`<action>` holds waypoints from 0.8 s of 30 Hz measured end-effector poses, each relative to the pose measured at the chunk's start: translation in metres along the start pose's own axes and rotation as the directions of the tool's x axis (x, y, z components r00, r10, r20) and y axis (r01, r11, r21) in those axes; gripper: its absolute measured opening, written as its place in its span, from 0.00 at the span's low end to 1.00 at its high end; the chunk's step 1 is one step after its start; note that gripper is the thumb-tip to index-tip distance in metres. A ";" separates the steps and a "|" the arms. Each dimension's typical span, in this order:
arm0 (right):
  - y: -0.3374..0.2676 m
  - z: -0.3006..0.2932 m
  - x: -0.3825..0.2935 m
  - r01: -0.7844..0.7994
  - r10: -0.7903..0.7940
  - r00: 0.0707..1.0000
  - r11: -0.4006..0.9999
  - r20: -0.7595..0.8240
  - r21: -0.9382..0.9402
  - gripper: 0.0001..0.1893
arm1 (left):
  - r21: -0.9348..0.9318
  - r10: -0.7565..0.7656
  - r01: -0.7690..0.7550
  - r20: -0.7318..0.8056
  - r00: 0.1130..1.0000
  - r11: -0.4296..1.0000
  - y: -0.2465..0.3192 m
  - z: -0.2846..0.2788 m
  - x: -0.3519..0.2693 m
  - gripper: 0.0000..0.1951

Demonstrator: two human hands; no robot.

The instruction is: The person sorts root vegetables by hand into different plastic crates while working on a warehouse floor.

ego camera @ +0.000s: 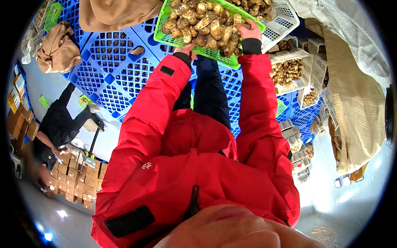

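Observation:
A bright green plastic basket (211, 55) full of brown-and-white mushrooms (214, 26), which look like matsutake, is in front of me at the top of the view. My left hand (186, 49) grips its near side towards the left, with part of the fingers hidden by the rim. Over the right end of the rim, my right hand (250, 30) has its fingers hooked inside, against the mushrooms. The basket is tilted in the view, its right end partly over a white plastic crate (283, 23) that also holds mushrooms.
Blue plastic pallets (108, 71) cover the floor under me. White crates (305, 69) of mushrooms stand at right beside a beige cloth (356, 102). Brown cloths (59, 49) lie at left. A person in dark clothes (59, 124) stands left, near stacked cardboard boxes (74, 179).

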State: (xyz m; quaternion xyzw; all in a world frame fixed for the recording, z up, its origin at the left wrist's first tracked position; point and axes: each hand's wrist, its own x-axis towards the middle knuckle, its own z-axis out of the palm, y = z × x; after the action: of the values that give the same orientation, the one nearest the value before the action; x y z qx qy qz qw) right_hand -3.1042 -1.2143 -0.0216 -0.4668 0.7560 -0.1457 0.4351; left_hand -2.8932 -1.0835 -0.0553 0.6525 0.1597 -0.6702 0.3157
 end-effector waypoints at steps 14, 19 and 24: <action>-0.046 -0.021 -0.051 -0.137 -0.486 0.704 0.624 0.519 0.770 0.23 | 0.090 -0.025 0.019 0.072 0.997 0.996 -0.002 0.004 0.000 0.05; -0.038 -0.019 -0.058 -0.100 -0.467 0.740 0.635 0.484 0.766 0.24 | 0.513 0.393 -0.519 0.340 0.854 0.684 -0.038 -0.044 0.065 0.05; 0.005 -0.009 -0.065 -0.043 -0.184 0.901 0.864 0.393 0.502 0.24 | 0.031 0.176 -0.180 0.114 0.978 0.983 -0.030 -0.013 0.046 0.06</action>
State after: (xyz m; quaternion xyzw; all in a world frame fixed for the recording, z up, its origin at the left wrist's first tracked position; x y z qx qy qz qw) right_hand -3.1017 -1.1595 0.0141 -0.3868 0.5600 -0.2462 0.6901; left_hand -2.8993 -1.0627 -0.1075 0.6321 0.0691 -0.6776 0.3694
